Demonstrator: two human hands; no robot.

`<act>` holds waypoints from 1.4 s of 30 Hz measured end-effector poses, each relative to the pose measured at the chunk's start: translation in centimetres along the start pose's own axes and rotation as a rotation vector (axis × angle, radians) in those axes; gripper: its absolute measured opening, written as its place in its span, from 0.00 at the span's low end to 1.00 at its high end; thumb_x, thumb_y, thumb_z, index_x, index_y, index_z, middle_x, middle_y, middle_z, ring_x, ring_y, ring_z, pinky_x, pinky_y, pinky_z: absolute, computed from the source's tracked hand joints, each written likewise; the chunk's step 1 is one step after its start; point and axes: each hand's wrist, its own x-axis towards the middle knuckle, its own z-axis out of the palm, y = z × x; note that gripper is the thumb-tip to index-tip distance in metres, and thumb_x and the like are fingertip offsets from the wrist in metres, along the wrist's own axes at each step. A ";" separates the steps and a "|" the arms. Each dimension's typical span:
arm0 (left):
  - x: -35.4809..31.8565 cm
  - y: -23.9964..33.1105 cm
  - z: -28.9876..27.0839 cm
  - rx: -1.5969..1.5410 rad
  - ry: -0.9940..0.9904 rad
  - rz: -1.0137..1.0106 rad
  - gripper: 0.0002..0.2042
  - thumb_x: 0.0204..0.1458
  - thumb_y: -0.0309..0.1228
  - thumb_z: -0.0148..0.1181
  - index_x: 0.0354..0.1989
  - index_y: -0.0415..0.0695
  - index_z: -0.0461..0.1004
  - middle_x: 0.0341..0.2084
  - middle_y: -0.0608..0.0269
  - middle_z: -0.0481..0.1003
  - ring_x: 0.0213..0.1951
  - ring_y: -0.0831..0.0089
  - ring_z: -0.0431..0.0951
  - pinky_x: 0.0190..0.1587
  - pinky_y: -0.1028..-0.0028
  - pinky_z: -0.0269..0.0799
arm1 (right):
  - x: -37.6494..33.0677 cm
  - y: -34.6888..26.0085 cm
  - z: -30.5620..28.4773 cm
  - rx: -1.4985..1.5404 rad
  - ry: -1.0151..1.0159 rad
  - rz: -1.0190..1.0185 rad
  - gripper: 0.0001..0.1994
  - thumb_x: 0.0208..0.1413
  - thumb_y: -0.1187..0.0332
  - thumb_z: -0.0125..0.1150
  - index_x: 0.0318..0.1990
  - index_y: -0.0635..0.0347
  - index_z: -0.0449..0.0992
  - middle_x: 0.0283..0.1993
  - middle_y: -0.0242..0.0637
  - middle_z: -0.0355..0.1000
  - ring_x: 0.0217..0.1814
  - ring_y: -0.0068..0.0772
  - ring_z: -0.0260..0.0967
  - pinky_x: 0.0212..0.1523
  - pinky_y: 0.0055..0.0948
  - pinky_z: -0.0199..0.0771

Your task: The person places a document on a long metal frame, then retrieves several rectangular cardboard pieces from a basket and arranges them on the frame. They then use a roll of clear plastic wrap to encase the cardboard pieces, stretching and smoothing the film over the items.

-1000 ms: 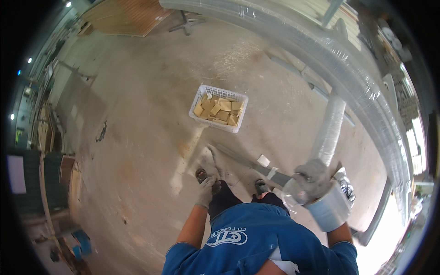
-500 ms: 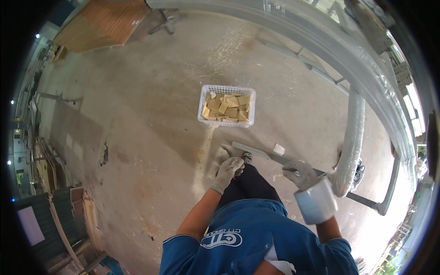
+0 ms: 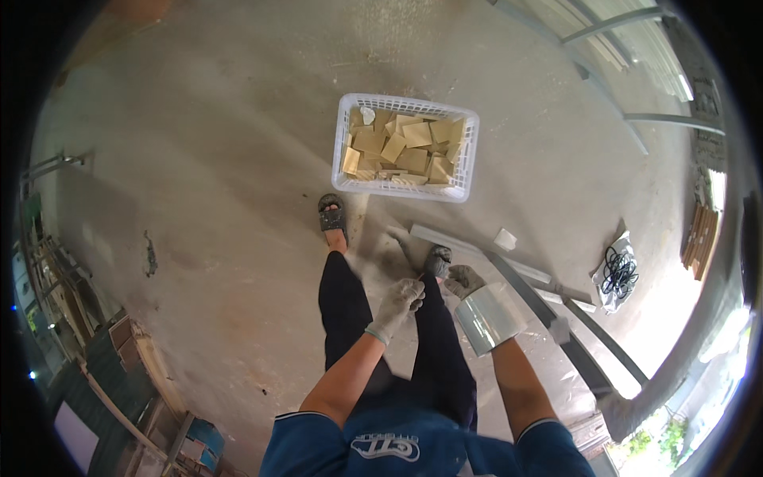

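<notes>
My left hand, in a pale work glove, is closed in front of my legs with its fingertips pinched together. Whatever they grip, if anything, is too small to make out. My right hand, in a darker grey glove, has curled fingers, and their contents are hidden. A roll of clear wrapping film sits at my right wrist, just behind the glove. I cannot tell whether it goes right round the wrist. Ahead on the floor stands a white plastic basket filled with square tan wooden blocks and a crumpled white scrap.
Long grey metal bars lie on the floor to the right of my feet. Beyond them is a bundle of black cable on a plastic bag. Grey frame pieces reach in at upper right. Boards stand at lower left.
My view has shifted, so the basket appears larger. The large plastic-wrapped frame has left the upper right of view. My right hand and the film roll have come closer to my left hand.
</notes>
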 end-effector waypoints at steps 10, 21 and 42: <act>15.9 -2.0 -11.9 -0.057 0.071 0.002 0.12 0.65 0.36 0.58 0.45 0.39 0.76 0.31 0.70 0.74 0.31 0.83 0.70 0.36 0.80 0.68 | 24.4 -8.0 7.9 -0.717 0.207 -0.264 0.16 0.54 0.64 0.67 0.50 0.59 0.79 0.48 0.43 0.79 0.53 0.43 0.76 0.54 0.35 0.75; 18.2 3.4 -13.2 -0.379 -0.085 0.000 0.14 0.65 0.39 0.58 0.49 0.39 0.75 0.34 0.69 0.76 0.36 0.82 0.73 0.43 0.80 0.72 | 39.6 -7.3 3.9 -1.947 -0.283 -0.412 0.09 0.51 0.70 0.56 0.32 0.55 0.84 0.33 0.42 0.80 0.43 0.46 0.80 0.47 0.41 0.77; 20.4 8.3 -14.8 -0.466 0.034 -0.038 0.16 0.66 0.41 0.55 0.50 0.41 0.75 0.41 0.64 0.79 0.43 0.76 0.78 0.48 0.73 0.73 | 47.2 -3.5 17.3 -0.081 0.456 0.016 0.20 0.55 0.60 0.71 0.49 0.65 0.78 0.39 0.38 0.77 0.26 0.24 0.71 0.29 0.25 0.72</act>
